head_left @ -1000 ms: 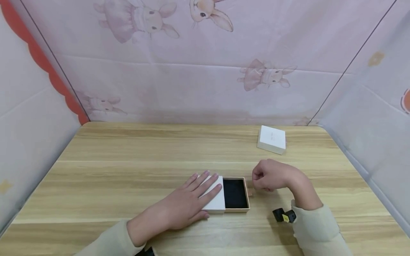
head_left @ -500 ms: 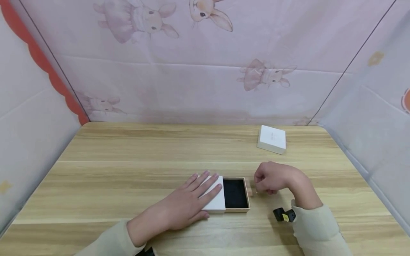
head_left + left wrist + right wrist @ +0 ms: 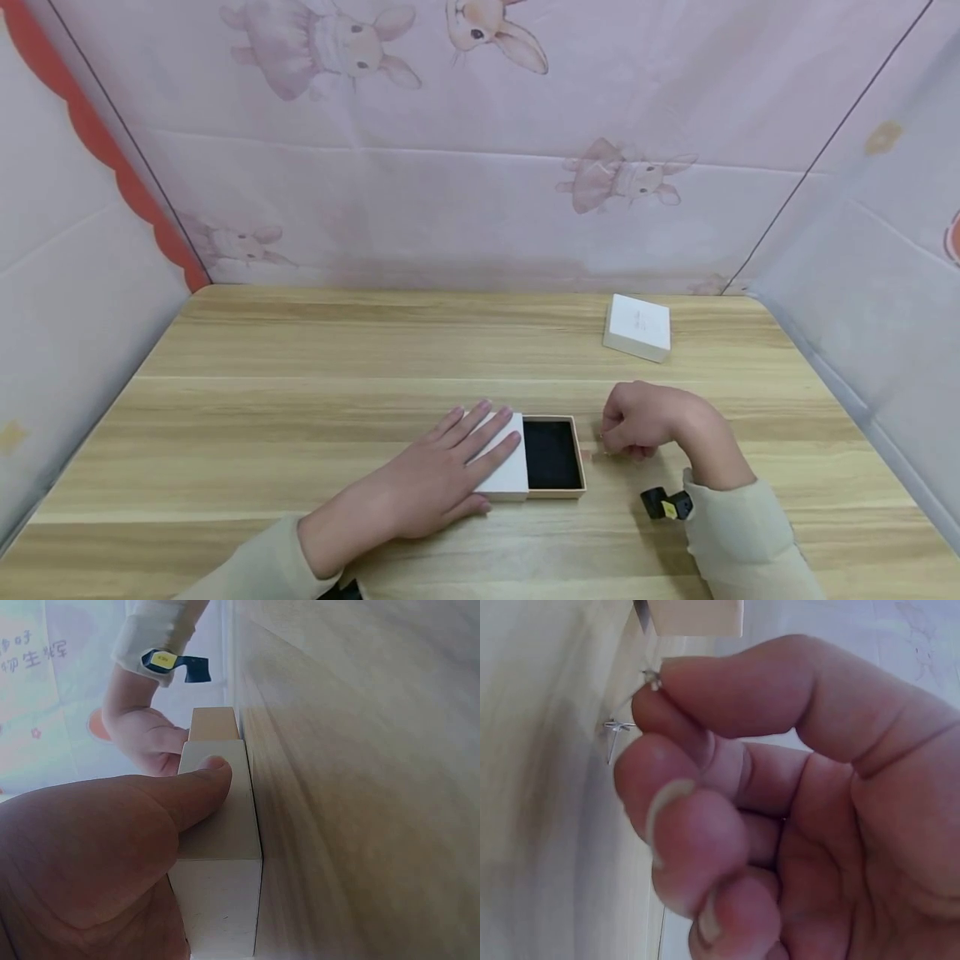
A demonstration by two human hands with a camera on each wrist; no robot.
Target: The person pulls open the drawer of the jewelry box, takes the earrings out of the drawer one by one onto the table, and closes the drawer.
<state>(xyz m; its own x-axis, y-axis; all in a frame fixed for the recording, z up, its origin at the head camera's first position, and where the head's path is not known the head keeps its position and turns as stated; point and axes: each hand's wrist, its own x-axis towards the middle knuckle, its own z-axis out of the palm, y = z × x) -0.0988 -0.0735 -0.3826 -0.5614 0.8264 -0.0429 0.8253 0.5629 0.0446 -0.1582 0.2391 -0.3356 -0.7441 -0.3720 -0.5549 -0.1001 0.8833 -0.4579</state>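
Note:
My left hand [image 3: 431, 487] lies with straight, spread fingers on the white sleeve [image 3: 506, 479] of a small box, its thumb along the near side. Out of the sleeve's right end sticks a tan-edged drawer [image 3: 556, 493] lined with a black pad [image 3: 552, 454]; a short ribbon tab [image 3: 587, 456] is at its right side. Just right of it, my right hand [image 3: 643, 418] has its fingers curled. In the right wrist view its thumb and forefinger pinch a tiny silver earring [image 3: 652, 678]. A second silver earring [image 3: 617, 725] with a thin pin shows beside the fingertips.
Another white box [image 3: 637, 325], closed with faint print on top, stands at the back right of the wooden table [image 3: 337, 350]. A rabbit-print cloth [image 3: 480, 208] hangs behind the table. A black wrist camera [image 3: 666, 505] sits at the right sleeve.
My right hand has drawn slightly rightward, away from the drawer, and more of the ribbon tab has come into view. My left hand and both boxes have stayed in place.

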